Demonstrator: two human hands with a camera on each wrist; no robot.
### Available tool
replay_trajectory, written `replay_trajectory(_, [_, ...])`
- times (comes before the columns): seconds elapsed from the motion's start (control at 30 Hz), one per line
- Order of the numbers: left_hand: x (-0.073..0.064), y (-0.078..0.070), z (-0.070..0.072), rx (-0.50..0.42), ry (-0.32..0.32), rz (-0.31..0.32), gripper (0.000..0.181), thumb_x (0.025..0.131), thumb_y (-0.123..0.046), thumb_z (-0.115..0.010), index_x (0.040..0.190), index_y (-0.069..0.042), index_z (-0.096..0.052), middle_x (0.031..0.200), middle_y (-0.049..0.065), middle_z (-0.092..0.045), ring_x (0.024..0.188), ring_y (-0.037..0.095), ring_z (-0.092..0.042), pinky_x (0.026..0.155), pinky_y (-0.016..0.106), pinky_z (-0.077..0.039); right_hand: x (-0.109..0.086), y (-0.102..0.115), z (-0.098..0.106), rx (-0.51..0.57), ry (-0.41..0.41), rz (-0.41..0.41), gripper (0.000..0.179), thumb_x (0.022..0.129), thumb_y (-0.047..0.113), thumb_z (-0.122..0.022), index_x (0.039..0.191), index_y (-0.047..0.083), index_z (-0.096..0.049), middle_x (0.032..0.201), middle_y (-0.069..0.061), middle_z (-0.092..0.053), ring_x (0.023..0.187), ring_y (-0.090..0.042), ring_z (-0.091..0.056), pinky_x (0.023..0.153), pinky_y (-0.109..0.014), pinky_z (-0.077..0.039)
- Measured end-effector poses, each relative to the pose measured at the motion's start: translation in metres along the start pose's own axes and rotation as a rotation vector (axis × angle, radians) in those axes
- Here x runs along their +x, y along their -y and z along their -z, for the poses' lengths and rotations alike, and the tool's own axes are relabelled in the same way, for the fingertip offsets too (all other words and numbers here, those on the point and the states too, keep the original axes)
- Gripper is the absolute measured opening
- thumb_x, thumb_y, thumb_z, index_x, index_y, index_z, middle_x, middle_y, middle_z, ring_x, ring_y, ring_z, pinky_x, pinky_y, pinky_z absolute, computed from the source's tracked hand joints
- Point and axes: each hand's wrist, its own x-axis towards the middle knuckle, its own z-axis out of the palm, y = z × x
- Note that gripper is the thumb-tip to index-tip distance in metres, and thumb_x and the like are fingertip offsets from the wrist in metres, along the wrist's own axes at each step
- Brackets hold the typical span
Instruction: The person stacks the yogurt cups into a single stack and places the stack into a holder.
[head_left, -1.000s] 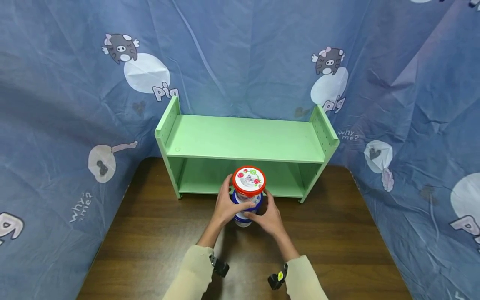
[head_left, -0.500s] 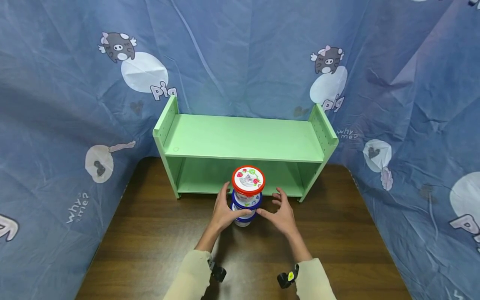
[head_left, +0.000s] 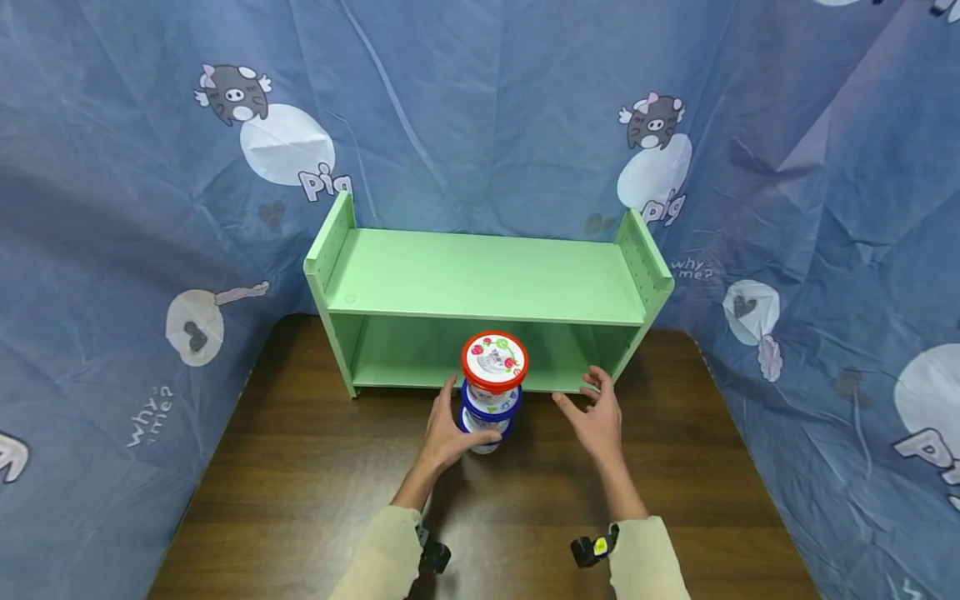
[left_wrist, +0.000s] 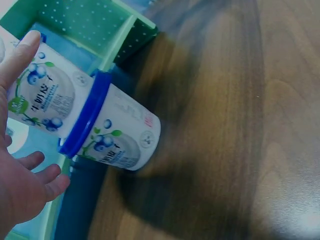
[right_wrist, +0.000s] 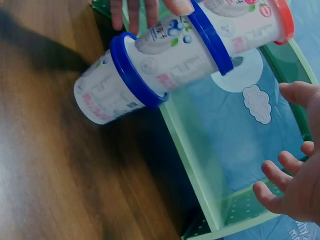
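Note:
Three round yogurt-style tubs stand stacked upright in front of the shelf. On top is the red-lidded tub [head_left: 495, 358], printed with strawberries. Below it comes the middle blue-lidded tub [left_wrist: 50, 90], then the bottom blue-lidded tub [left_wrist: 125, 135], both with blueberry prints. My left hand [head_left: 445, 435] is cupped loosely at the stack's left side, its thumb overlapping the middle tub in the left wrist view and its other fingers spread. To the right of the stack, my right hand [head_left: 600, 421] is held apart from it, fingers loosely bent with nothing in them.
A green two-tier shelf [head_left: 487, 275] stands behind the stack at the back of the brown wooden table [head_left: 322, 467]. A blue pig-print curtain [head_left: 480, 108] surrounds the table's back and sides. Each wrist wears a small black camera [head_left: 435, 557].
My right hand has let go of the stack and moved away to the right. My left hand has loosened and drawn its thumb slightly back. The tubs stay in place.

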Motion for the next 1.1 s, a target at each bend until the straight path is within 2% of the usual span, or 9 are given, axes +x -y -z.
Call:
replay_trajectory(0.2, [-0.002,0.008,-0.003,0.01,-0.011,-0.007,0.125,0.058,-0.031,-0.098,0.157,-0.006,-0.024,0.151,0.026,-0.042,0.14,0.046,-0.042,0.113,0.062,-0.038,0.005,0.001,0.008,0.02,-0.078,-0.019,0.073,0.09,0.026,-0.074,0.149,0.009,-0.035,0.149,-0.016,-0.046,0.134,-0.033,-0.05,0.111,-0.055,-0.041])
replay_trajectory(0.47, [-0.004,0.016,-0.008,0.019,-0.01,0.017,0.125,0.059,-0.031,-0.097,0.157,-0.006,-0.023,0.153,0.028,-0.039,0.142,0.045,-0.04,0.114,0.062,-0.037,0.014,0.005,0.019,0.048,-0.177,-0.023,0.067,0.093,0.029,-0.07,0.147,0.005,-0.038,0.15,-0.017,-0.044,0.134,-0.034,-0.05,0.108,-0.051,-0.042])
replay_trajectory(0.7, [-0.005,0.023,-0.016,0.049,0.009,0.019,0.124,0.058,-0.032,-0.096,0.156,-0.007,-0.024,0.151,0.026,-0.041,0.14,0.043,-0.043,0.113,0.061,-0.039,0.024,0.006,0.03,0.055,-0.255,-0.012,0.064,0.093,0.03,-0.069,0.145,0.005,-0.04,0.149,-0.018,-0.044,0.133,-0.035,-0.051,0.104,-0.049,-0.044])
replay_trajectory(1.1, [-0.006,0.03,-0.024,0.02,-0.02,0.069,0.125,0.058,-0.029,-0.096,0.157,-0.008,-0.022,0.149,0.027,-0.043,0.139,0.045,-0.044,0.113,0.061,-0.038,0.043,0.015,0.044,0.065,-0.309,-0.014,0.065,0.092,0.026,-0.07,0.144,0.004,-0.038,0.146,-0.019,-0.043,0.132,-0.036,-0.052,0.104,-0.048,-0.043])
